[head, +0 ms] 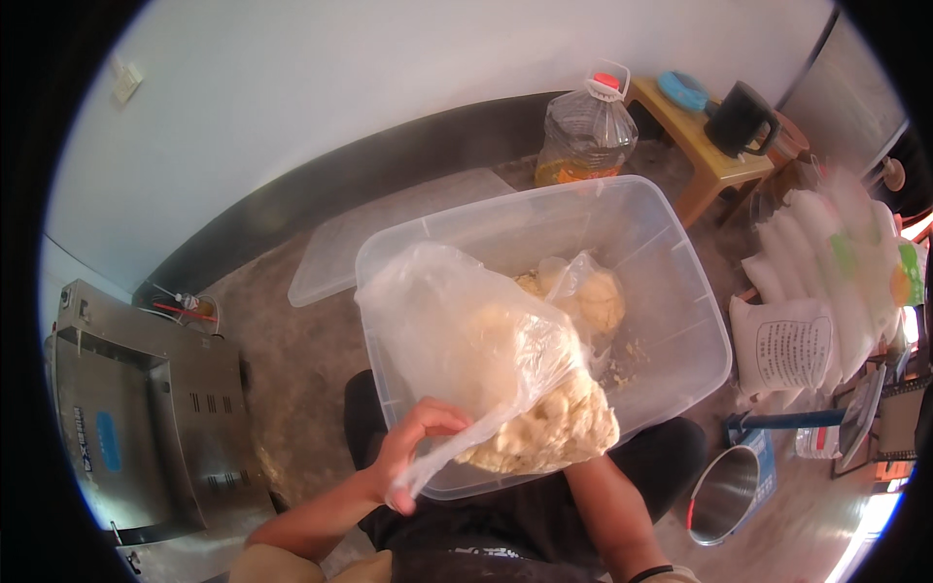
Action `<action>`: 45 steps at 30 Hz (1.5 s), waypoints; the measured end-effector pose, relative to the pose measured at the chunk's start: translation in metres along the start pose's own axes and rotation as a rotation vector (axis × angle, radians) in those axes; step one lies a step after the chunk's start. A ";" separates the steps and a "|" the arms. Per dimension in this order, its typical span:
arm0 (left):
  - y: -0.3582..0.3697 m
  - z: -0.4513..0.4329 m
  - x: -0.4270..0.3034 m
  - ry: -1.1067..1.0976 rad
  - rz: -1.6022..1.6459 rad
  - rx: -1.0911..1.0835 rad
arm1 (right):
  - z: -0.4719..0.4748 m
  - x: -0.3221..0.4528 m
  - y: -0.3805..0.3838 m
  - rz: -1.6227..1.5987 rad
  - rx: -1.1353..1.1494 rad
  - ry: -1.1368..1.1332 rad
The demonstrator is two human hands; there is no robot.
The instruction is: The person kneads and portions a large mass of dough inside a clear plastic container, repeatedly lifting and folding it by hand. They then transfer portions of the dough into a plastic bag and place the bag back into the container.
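My left hand (419, 444) grips the gathered edge of a clear plastic bag (444, 328). A large lump of pale, rough dough (547, 430) bulges out of the bag's mouth, over the near side of a translucent plastic tub (678, 291). My right hand is hidden behind the dough; only the forearm (612, 503) shows, reaching up beneath it. Inside the tub lies a smaller bagged ball of dough (599, 302), with crumbs (627, 364) scattered on the bottom. The tub stands before me, between my knees.
A translucent lid (328, 262) lies behind the tub. An oil jug (590, 131) stands beyond it, near a yellow stool (700, 157) bearing a dark mug (740, 120). White sacks (783, 342) and a metal bucket (725, 495) sit right; a stainless-steel machine (146, 423) stands left.
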State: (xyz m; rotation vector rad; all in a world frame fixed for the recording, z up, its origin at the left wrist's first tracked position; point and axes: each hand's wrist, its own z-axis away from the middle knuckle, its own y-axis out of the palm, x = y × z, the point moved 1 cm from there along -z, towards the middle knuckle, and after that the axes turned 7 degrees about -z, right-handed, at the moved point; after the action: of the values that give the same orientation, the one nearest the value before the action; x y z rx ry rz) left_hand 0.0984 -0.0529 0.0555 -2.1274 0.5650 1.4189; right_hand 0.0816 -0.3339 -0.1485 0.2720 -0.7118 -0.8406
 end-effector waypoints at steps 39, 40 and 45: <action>0.037 0.033 -0.024 -0.366 0.591 0.178 | -0.038 0.031 -0.013 0.338 -0.187 -0.198; 0.022 0.020 -0.014 -0.306 0.618 0.102 | -0.042 0.035 -0.014 0.494 -0.167 -0.263; -0.036 -0.015 0.080 -0.539 0.658 -0.412 | -0.016 0.030 0.038 0.194 -0.387 0.170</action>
State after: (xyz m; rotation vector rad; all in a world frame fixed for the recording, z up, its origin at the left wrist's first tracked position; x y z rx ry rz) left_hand 0.1601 -0.0392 -0.0074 -1.7639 0.8469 2.5529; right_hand 0.1279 -0.3330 -0.1281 -0.0726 -0.3973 -0.7420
